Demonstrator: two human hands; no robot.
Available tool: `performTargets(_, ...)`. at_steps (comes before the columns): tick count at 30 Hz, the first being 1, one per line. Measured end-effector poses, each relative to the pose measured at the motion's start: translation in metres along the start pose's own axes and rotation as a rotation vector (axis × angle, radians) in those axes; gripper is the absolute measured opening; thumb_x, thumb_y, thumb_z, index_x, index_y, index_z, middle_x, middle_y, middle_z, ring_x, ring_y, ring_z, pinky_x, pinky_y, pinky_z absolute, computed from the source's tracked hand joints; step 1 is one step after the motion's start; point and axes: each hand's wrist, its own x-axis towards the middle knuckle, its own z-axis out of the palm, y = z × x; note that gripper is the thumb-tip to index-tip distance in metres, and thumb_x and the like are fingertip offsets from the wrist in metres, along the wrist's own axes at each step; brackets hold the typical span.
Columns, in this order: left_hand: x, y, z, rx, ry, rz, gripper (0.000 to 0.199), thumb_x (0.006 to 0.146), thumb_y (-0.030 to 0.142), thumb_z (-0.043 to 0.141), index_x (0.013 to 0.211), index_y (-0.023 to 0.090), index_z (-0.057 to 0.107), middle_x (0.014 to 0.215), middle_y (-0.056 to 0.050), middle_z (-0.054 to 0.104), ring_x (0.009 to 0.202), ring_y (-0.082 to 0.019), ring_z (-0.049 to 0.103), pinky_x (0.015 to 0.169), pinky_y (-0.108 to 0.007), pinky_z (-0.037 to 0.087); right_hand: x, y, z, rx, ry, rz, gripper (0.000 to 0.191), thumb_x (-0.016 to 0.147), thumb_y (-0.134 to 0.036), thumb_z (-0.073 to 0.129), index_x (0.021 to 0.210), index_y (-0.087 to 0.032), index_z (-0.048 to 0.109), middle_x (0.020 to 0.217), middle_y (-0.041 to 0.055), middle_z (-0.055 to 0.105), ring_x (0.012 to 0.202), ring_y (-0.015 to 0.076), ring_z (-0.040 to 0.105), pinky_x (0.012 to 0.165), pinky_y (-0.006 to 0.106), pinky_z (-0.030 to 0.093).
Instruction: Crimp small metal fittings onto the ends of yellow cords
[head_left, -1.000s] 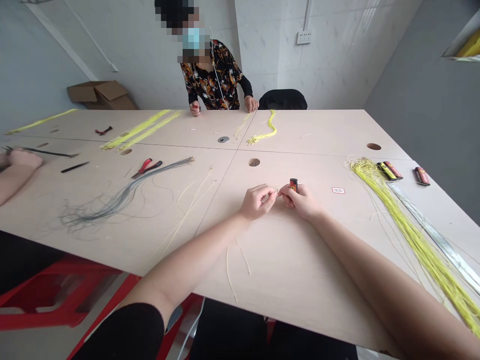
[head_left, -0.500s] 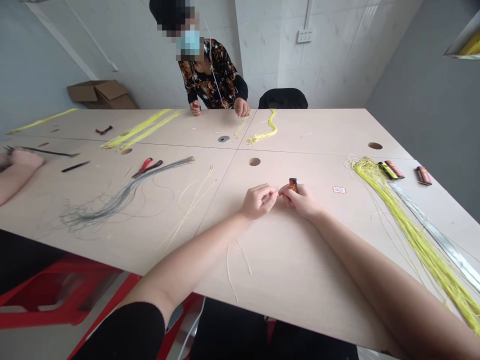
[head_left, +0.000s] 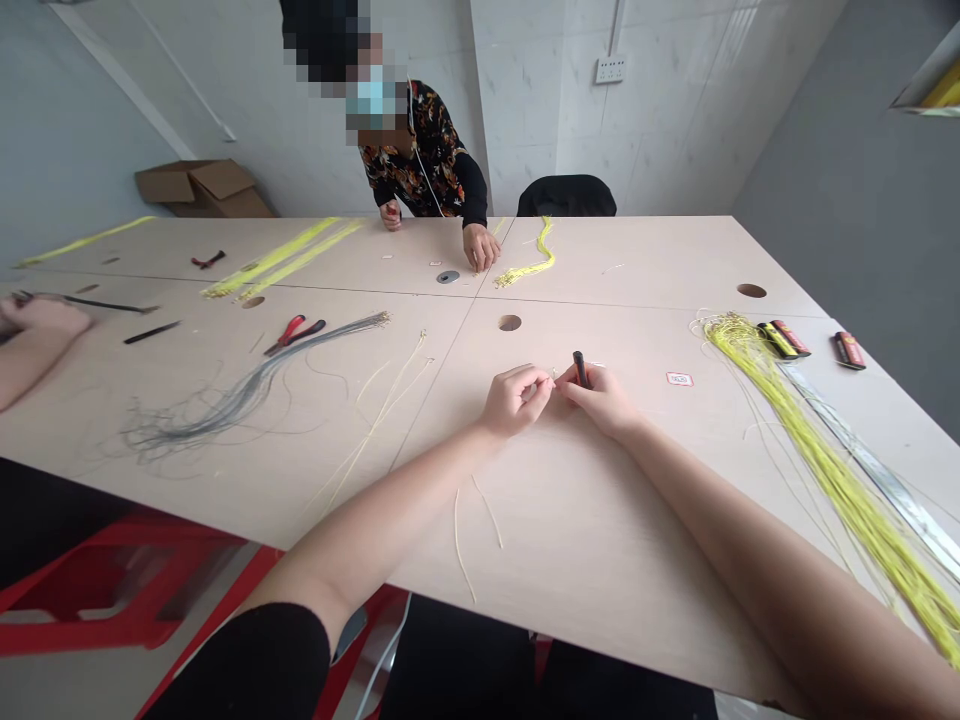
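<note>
My left hand (head_left: 516,400) is closed, thumb and forefinger pinching the tip of a thin pale cord. Two pale yellow cord ends (head_left: 459,545) come out from under my left wrist and lie on the table. Close against it, my right hand (head_left: 606,400) is wrapped round a lighter (head_left: 580,369) that stands up from the fist. The right thumb and forefinger meet the left fingertips at the tiny cord end, too small to make out clearly. No flame shows.
Yellow cords (head_left: 817,460) lie in a bundle at right, beside several lighters (head_left: 780,340). Grey cords (head_left: 247,400) and red-handled pliers (head_left: 296,333) lie at left. A masked co-worker's hand (head_left: 480,246) works across the table; another person's hand (head_left: 49,315) is at far left.
The lighter in my right hand has turned, showing its narrow side now. My hands stay together in almost the same place. The co-worker opposite has leaned over and reached nearer.
</note>
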Motion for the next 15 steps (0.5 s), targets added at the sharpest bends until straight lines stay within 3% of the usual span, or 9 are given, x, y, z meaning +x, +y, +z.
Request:
performTargets(3,-0.0002,-0.0005,0.0002,-0.004,0.011,-0.012,0.021,0.085,0.021,0.050,0.067,0.016,0.056,0.055,0.003,0.049,0.047,-0.006,0.036,0.048,-0.020,0.031,-0.0001,-0.0002,0.0011,0.106,0.017,0.012,0.029,0.073,-0.040,0.060,0.063,-0.017,0.047,0.058,-0.0025,0.047,0.054,0.0086,0.042,0.054,0.025,0.035)
performTargets(8,0.0001,-0.0002,0.0005,-0.005,0.024,-0.008,0.021,0.085,0.021,0.049,0.065,0.016,0.054,0.053,0.004,0.046,0.047,-0.006,0.035,0.047,-0.021,0.030,-0.0002,0.0048,-0.0002,0.261,-0.062,0.003,0.044,0.074,-0.060,0.061,0.069,-0.019,0.045,0.062,0.0003,0.057,0.049,0.0093,0.048,0.046,0.024,0.037)
performTargets(12,0.0003,0.0001,0.0004,-0.002,0.032,0.010,0.022,0.084,0.019,0.050,0.062,0.016,0.051,0.052,0.005,0.041,0.047,-0.006,0.033,0.047,-0.021,0.029,-0.0005,0.0068,-0.0026,0.266,-0.097,0.012,0.047,0.067,-0.061,0.067,0.066,-0.019,0.045,0.043,-0.0057,0.045,0.036,0.0066,0.034,0.037,0.022,0.026)
performTargets(15,0.0004,0.0000,0.0002,0.000,0.034,0.022,0.021,0.084,0.018,0.051,0.063,0.017,0.050,0.052,0.005,0.043,0.046,-0.006,0.034,0.047,-0.021,0.029,0.0000,0.0061,-0.0037,0.225,-0.107,0.004,0.048,0.063,-0.060,0.071,0.062,-0.019,0.046,0.040,-0.0059,0.042,0.036,0.0064,0.034,0.038,0.022,0.025)
